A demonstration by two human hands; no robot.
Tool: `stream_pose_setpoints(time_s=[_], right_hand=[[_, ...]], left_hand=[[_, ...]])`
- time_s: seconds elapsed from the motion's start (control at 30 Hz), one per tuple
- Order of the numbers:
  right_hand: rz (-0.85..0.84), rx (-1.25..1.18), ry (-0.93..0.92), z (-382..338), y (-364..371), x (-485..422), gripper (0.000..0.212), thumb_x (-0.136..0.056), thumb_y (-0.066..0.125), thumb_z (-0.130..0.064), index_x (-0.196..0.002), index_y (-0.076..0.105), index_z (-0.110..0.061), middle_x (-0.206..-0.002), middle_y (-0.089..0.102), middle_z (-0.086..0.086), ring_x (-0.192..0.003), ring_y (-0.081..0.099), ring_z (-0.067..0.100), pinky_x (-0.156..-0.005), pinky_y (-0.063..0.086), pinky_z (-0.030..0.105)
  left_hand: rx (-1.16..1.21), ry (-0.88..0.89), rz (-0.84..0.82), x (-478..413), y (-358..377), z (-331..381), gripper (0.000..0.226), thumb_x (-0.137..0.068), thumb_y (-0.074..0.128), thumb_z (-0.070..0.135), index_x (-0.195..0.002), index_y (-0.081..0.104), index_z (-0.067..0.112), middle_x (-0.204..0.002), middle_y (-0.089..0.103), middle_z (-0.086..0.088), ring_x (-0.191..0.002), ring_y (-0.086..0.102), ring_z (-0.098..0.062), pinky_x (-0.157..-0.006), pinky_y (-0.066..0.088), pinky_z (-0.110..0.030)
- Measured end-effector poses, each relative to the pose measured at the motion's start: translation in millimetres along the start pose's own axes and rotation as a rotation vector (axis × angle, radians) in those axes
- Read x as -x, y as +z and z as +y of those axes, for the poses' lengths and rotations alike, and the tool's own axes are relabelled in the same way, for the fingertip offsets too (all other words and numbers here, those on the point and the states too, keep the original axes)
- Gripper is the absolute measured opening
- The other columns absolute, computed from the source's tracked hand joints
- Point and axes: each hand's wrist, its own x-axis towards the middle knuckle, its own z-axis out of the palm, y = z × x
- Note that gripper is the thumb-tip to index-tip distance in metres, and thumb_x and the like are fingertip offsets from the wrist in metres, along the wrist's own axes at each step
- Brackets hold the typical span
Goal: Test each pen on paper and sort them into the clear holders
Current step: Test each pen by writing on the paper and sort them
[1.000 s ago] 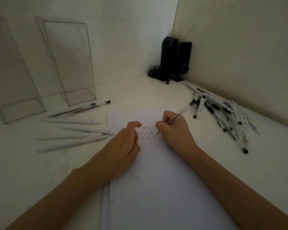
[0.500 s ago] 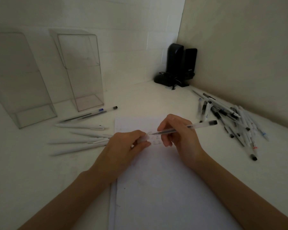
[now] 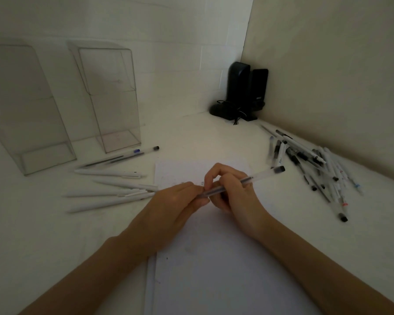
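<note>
Above the white paper (image 3: 214,264) both hands hold one clear pen (image 3: 257,177) with a black end. My right hand (image 3: 234,192) grips its barrel. My left hand (image 3: 175,203) pinches its tip end, where a cap seems to sit. Small test marks (image 3: 202,183) show on the paper behind my fingers. Two clear holders stand at the back left, the nearer-left holder (image 3: 25,123) and the right holder (image 3: 114,103); both look empty. Several white pens (image 3: 109,192) and two clear pens (image 3: 123,155) lie left of the paper. A pile of pens (image 3: 309,164) lies at the right.
Black speakers (image 3: 246,92) with a cable stand in the far corner where the two walls meet. The right wall runs close behind the pen pile. Bare tabletop (image 3: 32,235) lies to the left of my left forearm.
My right hand lifted the pen off the paper and turned it level. My left hand came off the paper and closed on the pen's tip end.
</note>
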Motion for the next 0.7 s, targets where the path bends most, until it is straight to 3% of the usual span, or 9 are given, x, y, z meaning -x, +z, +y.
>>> stream_pose_setpoints(time_s=[0.13,0.2,0.27,0.33,0.4,0.5,0.57,0.63,0.7], right_hand=[[-0.02,0.108,0.065,-4,0,0,0.029,-0.1,0.035,-0.023,-0.09,0.053,-0.003,-0.043,0.04,0.002,-0.037,0.028,0.013,-0.039,0.025,0.022],[-0.011,0.152,0.094,-10,-4,-5,0.046,-0.091,0.037,-0.046,-0.105,0.053,-0.004,-0.047,0.046,-0.001,-0.04,0.033,0.011,-0.042,0.029,0.02],[0.064,0.169,0.092,-16,-17,-9,0.057,-0.08,0.043,-0.054,-0.111,0.053,-0.007,-0.053,0.052,-0.003,-0.045,0.038,0.01,-0.046,0.031,0.021],[0.244,0.364,0.057,-16,-36,-9,0.048,-0.082,0.048,-0.053,-0.107,0.055,-0.013,-0.062,0.057,-0.003,-0.053,0.046,0.008,-0.052,0.038,0.022],[0.516,0.796,0.052,-7,-64,-11,0.029,-0.092,0.05,-0.043,-0.101,0.057,-0.016,-0.072,0.06,-0.003,-0.062,0.052,0.008,-0.057,0.039,0.023],[0.836,1.163,0.216,14,-110,-14,0.025,-0.094,0.047,-0.031,-0.095,0.061,-0.011,-0.085,0.063,0.006,-0.082,0.059,0.025,-0.062,0.042,0.029],[0.833,1.246,0.385,27,-128,-14,0.037,-0.091,0.045,-0.044,-0.095,0.062,-0.012,-0.097,0.064,0.011,-0.099,0.058,0.033,-0.079,0.048,0.039],[0.773,1.331,0.516,36,-133,-13,0.045,-0.087,0.04,-0.057,-0.087,0.058,-0.016,-0.099,0.059,0.012,-0.106,0.055,0.036,-0.084,0.044,0.041],[0.756,1.38,0.564,39,-132,-13,0.047,-0.089,0.043,-0.054,-0.092,0.061,-0.01,-0.112,0.057,0.016,-0.11,0.05,0.036,-0.089,0.041,0.042]], left_hand=[[-0.024,-0.004,0.029,-3,-4,-5,0.032,-0.09,0.043,0.03,-0.091,0.063,0.006,-0.073,0.046,0.012,-0.066,0.038,0.004,-0.065,0.028,0.003],[-0.056,-0.016,0.088,-7,-8,-9,0.038,-0.091,0.04,0.031,-0.104,0.063,0.004,-0.075,0.049,0.012,-0.068,0.043,0.003,-0.067,0.031,0.002],[-0.099,-0.077,0.178,-8,-17,-18,0.042,-0.093,0.037,0.031,-0.119,0.058,0.006,-0.077,0.055,0.008,-0.067,0.05,-0.001,-0.066,0.038,-0.002],[-0.173,-0.175,0.291,-2,-29,-30,0.038,-0.097,0.04,0.03,-0.126,0.054,0.01,-0.082,0.06,0.001,-0.07,0.056,-0.013,-0.067,0.041,-0.012],[-0.297,-0.322,0.381,5,-40,-43,0.033,-0.098,0.04,0.027,-0.123,0.056,0.012,-0.089,0.064,-0.007,-0.076,0.059,-0.024,-0.07,0.047,-0.032],[-0.486,-0.511,0.403,12,-47,-56,0.026,-0.096,0.044,0.019,-0.11,0.062,0.007,-0.087,0.062,-0.018,-0.082,0.056,-0.036,-0.068,0.046,-0.044],[-0.577,-0.601,0.324,17,-44,-63,0.021,-0.091,0.05,0.012,-0.104,0.065,0.004,-0.084,0.059,-0.022,-0.081,0.052,-0.039,-0.067,0.042,-0.045],[-0.624,-0.684,0.272,22,-41,-68,0.02,-0.087,0.055,0.01,-0.102,0.066,0.004,-0.09,0.058,-0.021,-0.087,0.049,-0.039,-0.071,0.038,-0.046],[-0.621,-0.728,0.267,23,-38,-68,0.023,-0.082,0.059,0.01,-0.104,0.066,0.005,-0.099,0.055,-0.021,-0.095,0.046,-0.039,-0.078,0.036,-0.048]])
